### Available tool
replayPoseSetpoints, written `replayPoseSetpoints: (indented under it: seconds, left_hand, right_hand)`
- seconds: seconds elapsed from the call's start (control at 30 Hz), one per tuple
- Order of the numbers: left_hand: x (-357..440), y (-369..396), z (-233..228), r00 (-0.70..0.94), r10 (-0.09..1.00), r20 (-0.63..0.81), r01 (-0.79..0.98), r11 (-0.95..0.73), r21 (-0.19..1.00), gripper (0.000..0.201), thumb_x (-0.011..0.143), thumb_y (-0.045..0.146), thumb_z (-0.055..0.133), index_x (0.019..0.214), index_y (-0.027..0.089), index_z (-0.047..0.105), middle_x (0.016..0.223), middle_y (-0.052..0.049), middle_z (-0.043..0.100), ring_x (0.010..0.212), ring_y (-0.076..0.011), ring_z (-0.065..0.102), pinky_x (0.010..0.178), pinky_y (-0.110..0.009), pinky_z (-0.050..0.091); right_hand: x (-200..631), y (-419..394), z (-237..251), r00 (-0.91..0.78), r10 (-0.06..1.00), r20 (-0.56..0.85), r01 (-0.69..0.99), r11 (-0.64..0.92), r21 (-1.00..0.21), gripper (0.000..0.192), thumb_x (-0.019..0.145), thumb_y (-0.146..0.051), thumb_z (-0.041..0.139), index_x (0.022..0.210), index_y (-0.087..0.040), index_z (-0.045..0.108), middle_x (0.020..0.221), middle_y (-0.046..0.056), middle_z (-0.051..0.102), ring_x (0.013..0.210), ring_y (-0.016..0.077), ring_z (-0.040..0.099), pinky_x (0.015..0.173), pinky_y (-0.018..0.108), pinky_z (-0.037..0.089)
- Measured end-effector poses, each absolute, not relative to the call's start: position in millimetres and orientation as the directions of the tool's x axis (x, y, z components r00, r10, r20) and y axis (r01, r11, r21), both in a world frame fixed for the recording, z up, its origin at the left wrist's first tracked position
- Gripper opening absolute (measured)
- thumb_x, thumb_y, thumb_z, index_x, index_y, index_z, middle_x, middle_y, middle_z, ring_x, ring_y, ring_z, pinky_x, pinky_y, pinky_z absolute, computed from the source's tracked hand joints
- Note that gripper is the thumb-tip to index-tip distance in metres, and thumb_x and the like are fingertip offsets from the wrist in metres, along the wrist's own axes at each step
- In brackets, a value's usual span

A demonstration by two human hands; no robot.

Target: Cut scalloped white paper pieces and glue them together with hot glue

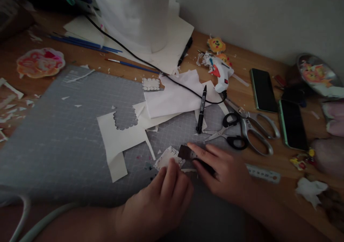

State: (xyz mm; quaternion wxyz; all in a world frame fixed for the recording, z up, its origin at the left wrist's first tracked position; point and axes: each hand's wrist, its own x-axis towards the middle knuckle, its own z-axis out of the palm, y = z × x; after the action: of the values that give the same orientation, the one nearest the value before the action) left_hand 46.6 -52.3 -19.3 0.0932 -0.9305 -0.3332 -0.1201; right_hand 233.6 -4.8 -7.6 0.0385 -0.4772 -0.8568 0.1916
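While the right hand [223,172] grips one dark-bladed knife [192,156], its long axis runs left to right and the blade tip points left, onto one small paper scrap [168,156] on the grey cutting mat [67,138]. One left hand [161,195] presses curled fingers on that scrap. Beyond lie one black marker [201,109], two pairs of scissors [242,131], one ruler [263,173], one glue gun [220,73] and two phones [276,106].
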Motion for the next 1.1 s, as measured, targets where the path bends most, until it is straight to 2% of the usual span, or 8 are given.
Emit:
replayPoseSetpoints:
  seconds: [0.13,0.4,0.67,1.1]
  left_hand:
    - [46.4,-52.6,-18.8,0.753,0.605,0.257,0.642,-0.762,-0.088,0.023,0.084,0.02,0.04,0.097,0.01,0.056,0.087,-0.008,0.064,0.091,-0.0217,0.06,0.078,-0.032,0.04]
    - [46.9,-51.4,-18.0,0.751,0.603,0.269,0.642,-0.762,-0.084,0.023,0.085,0.016,0.035,0.094,0.01,0.056,0.086,-0.006,0.065,0.09,-0.0223,0.061,0.078,-0.033,0.039]
    - [46.9,-52.8,-17.2,0.745,0.618,0.252,0.652,-0.754,-0.077,0.023,0.086,0.018,0.037,0.096,0.011,0.056,0.088,-0.006,0.064,0.092,-0.0213,0.06,0.078,-0.032,0.039]
    - [47.9,-53.1,-17.6,0.74,0.627,0.242,0.658,-0.75,-0.067,0.022,0.086,0.019,0.037,0.096,0.011,0.056,0.085,-0.005,0.063,0.095,-0.0228,0.06,0.08,-0.033,0.038]
  right_hand:
    - [234.3,-4.7,-7.9,-0.522,0.845,-0.119,0.802,0.439,-0.404,0.041,0.086,-0.031,0.044,0.126,-0.025,0.05,0.076,0.002,0.061,0.063,0.0127,0.057,0.058,0.024,0.044]
    - [233.6,-7.3,-8.9,-0.555,0.824,-0.12,0.806,0.495,-0.325,0.041,0.087,-0.032,0.042,0.127,-0.026,0.048,0.073,0.001,0.058,0.059,0.0132,0.056,0.052,0.024,0.042]
    - [232.8,-6.7,-9.8,-0.475,0.875,-0.095,0.829,0.409,-0.381,0.042,0.086,-0.031,0.044,0.127,-0.025,0.048,0.082,0.004,0.063,0.066,0.0136,0.059,0.062,0.024,0.048]
    - [231.3,-6.8,-10.9,-0.502,0.861,-0.081,0.83,0.454,-0.325,0.041,0.087,-0.032,0.043,0.126,-0.025,0.049,0.077,0.002,0.061,0.062,0.0131,0.057,0.055,0.024,0.045]
